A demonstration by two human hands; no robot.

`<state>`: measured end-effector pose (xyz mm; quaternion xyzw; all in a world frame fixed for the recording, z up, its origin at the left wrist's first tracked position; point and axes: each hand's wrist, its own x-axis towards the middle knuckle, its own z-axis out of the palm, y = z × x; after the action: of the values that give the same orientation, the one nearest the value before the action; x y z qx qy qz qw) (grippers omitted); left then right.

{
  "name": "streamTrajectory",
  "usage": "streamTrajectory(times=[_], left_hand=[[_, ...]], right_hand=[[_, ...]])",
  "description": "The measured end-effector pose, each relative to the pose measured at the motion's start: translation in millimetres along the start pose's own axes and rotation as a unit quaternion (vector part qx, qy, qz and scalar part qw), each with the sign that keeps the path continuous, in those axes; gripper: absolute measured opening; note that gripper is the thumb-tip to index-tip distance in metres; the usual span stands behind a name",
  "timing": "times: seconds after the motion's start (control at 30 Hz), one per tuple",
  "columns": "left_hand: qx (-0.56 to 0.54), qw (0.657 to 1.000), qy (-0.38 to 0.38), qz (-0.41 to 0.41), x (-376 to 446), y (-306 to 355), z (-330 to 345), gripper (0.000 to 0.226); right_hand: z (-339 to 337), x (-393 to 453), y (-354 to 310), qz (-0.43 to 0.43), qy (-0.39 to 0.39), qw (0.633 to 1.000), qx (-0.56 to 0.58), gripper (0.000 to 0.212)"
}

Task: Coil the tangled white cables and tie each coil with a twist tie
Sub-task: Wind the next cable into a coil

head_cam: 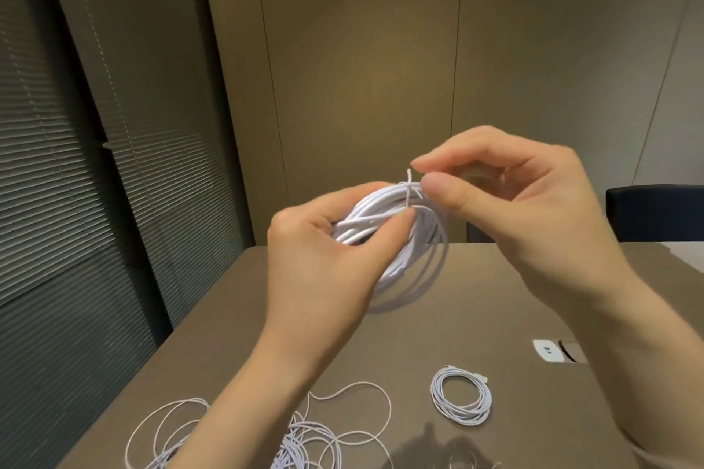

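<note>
I hold a coil of white cable (411,259) up in the air above the table. My left hand (327,259) grips the coil's upper left side, thumb pressed on the strands. A thin white twist tie (408,185) wraps the top of the coil, its ends sticking up. My right hand (506,202) pinches the tie's ends between thumb and forefinger. A second white coil (461,394) lies flat on the table to the right. Loose tangled white cables (304,434) sprawl along the table's near edge, partly behind my left forearm.
The brown table (476,316) has a white socket plate (548,350) set in it at the right. A dark chair back (655,211) stands behind the table's far right. Slatted blinds and wall panels fill the left and back.
</note>
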<state>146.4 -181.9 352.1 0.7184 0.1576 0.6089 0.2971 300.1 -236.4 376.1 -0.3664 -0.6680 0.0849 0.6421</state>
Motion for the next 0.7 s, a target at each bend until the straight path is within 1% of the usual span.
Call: streamTrajectory(times=[0.03, 0.1, 0.37, 0.5, 0.57, 0.63, 0.7], left_hand=[[-0.010, 1.000, -0.008, -0.007, 0, 1, 1, 0.025], [-0.030, 0.999, -0.023, -0.012, 0, 4, 2, 0.024], [-0.097, 0.993, -0.069, -0.027, 1, 7, 3, 0.026], [-0.093, 0.992, -0.076, -0.028, 0, 1, 4, 0.021], [-0.089, 0.992, -0.077, -0.036, -1, -4, 3, 0.014], [-0.086, 0.991, -0.082, -0.053, 1, -7, 4, 0.011], [-0.111, 0.986, -0.083, -0.095, 5, -13, 9, 0.010]], right_hand=[[-2, 0, 1, -0.007, -0.016, 1.000, -0.015, 0.008], [-5, 0, 2, 0.002, -0.030, 1.000, -0.005, 0.009], [-8, -4, 7, 0.012, -0.012, 0.999, 0.031, 0.017], [-10, -5, 17, 0.015, -0.010, 1.000, 0.022, 0.014], [-10, -7, 24, 0.002, -0.018, 1.000, -0.004, 0.011], [-8, -9, 31, 0.001, -0.018, 1.000, -0.015, 0.010], [-4, -11, 37, 0.027, -0.021, 0.999, 0.003, 0.014]])
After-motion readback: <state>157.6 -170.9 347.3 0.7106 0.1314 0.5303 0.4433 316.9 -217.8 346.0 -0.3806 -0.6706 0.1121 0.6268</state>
